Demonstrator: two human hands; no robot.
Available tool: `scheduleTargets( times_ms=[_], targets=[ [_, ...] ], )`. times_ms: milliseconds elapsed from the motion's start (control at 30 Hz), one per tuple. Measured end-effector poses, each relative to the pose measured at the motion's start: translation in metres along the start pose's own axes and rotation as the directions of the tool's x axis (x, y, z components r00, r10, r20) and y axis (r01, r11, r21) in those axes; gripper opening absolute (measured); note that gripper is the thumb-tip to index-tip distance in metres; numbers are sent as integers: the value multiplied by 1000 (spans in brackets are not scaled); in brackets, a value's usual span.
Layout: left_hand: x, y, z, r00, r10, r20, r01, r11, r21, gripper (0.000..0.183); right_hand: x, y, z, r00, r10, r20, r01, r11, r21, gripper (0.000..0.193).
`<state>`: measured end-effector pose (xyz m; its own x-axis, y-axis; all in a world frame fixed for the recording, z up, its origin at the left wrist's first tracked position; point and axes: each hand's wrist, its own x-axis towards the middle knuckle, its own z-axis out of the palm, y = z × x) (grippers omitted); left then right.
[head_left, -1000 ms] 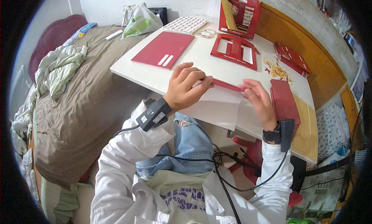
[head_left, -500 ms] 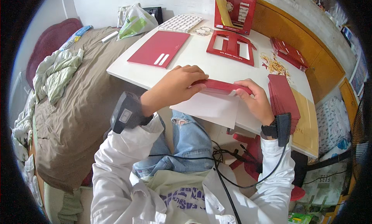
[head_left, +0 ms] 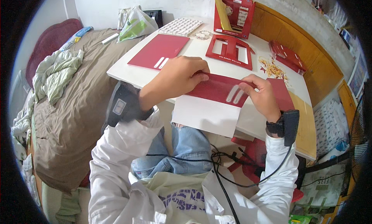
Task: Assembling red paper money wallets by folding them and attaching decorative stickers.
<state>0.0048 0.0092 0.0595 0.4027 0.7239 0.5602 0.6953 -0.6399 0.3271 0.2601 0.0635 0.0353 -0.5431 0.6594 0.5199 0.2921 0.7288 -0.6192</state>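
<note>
A dark red paper wallet (head_left: 213, 87) with two white-outlined slots at its right end is held up between my hands over the table's front edge. My left hand (head_left: 182, 76) pinches its upper left corner, while my right hand (head_left: 259, 93) grips the upper right end with the thumb on the front. Below the wallet a white sheet (head_left: 203, 117) hangs past the table edge; whether it is joined to the wallet is hidden. Just right of my right hand lies a stack of red wallets (head_left: 279, 94), partly covered by that hand.
On the white table (head_left: 124, 71) lie a large red folder (head_left: 159, 49), a patterned white panel (head_left: 180, 26), a red cut-out frame (head_left: 230, 51), paper scraps (head_left: 273, 69), red packs (head_left: 287, 55) and gold card (head_left: 304, 123). An open red box (head_left: 234, 14) stands behind. A bed (head_left: 73, 115) adjoins the left.
The wallet has tipped so its broad slotted front now shows, where only a narrow edge showed before. My left hand rose slightly and the white sheet came lower and nearer.
</note>
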Motion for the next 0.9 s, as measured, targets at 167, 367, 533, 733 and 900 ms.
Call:
scheduleTargets(
  times_ms=[167,367,533,733,900],
  targets=[
    [7,5,-4,997,72,-13,-71,993,93,11,4,-10,-9,999,-40,-24,39,998,-45,12],
    [21,16,10,967,242,83,-251,959,130,11,5,-29,1,995,-97,-7,95,989,-112,11],
    [26,14,8,950,266,163,-285,953,106,13,3,-39,2,984,-179,-14,174,968,-182,10],
    [19,12,12,956,284,71,-290,950,112,17,0,-28,-5,973,-231,-19,222,952,-210,12],
    [20,4,13,902,430,38,-427,876,223,21,-8,-23,-14,993,-120,-22,116,983,-143,10]
  ],
)
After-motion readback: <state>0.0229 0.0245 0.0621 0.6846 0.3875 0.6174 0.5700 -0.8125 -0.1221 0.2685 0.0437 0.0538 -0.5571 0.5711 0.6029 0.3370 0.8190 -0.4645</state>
